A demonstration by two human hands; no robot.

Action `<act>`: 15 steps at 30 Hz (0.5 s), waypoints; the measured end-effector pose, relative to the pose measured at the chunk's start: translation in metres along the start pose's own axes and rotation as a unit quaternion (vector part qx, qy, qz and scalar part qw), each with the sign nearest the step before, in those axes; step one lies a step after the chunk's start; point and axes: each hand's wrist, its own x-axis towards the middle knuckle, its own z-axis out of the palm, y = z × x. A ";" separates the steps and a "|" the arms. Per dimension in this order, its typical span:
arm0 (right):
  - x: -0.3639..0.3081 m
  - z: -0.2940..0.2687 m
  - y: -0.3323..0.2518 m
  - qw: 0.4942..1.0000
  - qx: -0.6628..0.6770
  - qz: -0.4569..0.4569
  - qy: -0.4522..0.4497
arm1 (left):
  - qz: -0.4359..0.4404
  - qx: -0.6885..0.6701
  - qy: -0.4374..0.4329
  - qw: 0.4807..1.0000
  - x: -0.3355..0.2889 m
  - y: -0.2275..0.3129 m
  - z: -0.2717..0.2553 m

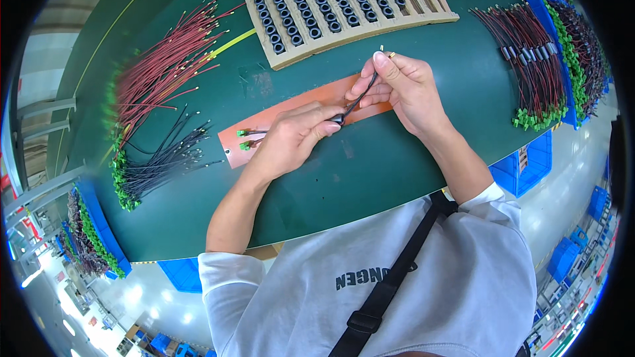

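Black and thin, a wire pair (360, 98) runs taut between the person's two hands above a green table (370, 172). The left hand (294, 137) pinches a small dark ring (338, 119) on the wires between thumb and forefinger, its other fingers curled in. The right hand (407, 86) grips the upper end of the wires with fingertips closed tight, and brass tips (385, 51) stick out just past them. Under the hands lies an orange mat (264, 122), where small green connectors (243, 139) rest at the wires' far end, just left of the left hand. Beyond the hands sits a cardboard tray (433, 16) with rows of black ring cores (324, 0). To the left lie a bundle of red wires (165, 66) and a bundle of black wires (165, 155), both with green ends. To the right, well apart from the hands, a finished-looking bunch of red and black wires (532, 63) lies beside a blue bin (544, 20).
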 end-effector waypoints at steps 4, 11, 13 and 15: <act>0.000 0.007 -0.006 1.000 -0.005 -0.023 0.017 | -0.097 -0.072 0.025 0.992 -0.003 0.001 -0.002; 0.001 0.005 -0.003 0.997 -0.050 -0.050 0.022 | -0.025 -0.035 0.017 0.999 0.000 0.000 -0.008; -0.001 0.006 -0.003 0.996 -0.050 -0.074 0.024 | -0.019 -0.044 0.029 0.998 0.000 -0.001 -0.009; -0.003 0.004 -0.001 0.995 -0.047 -0.078 0.029 | -0.086 -0.101 0.033 0.991 -0.002 0.002 -0.006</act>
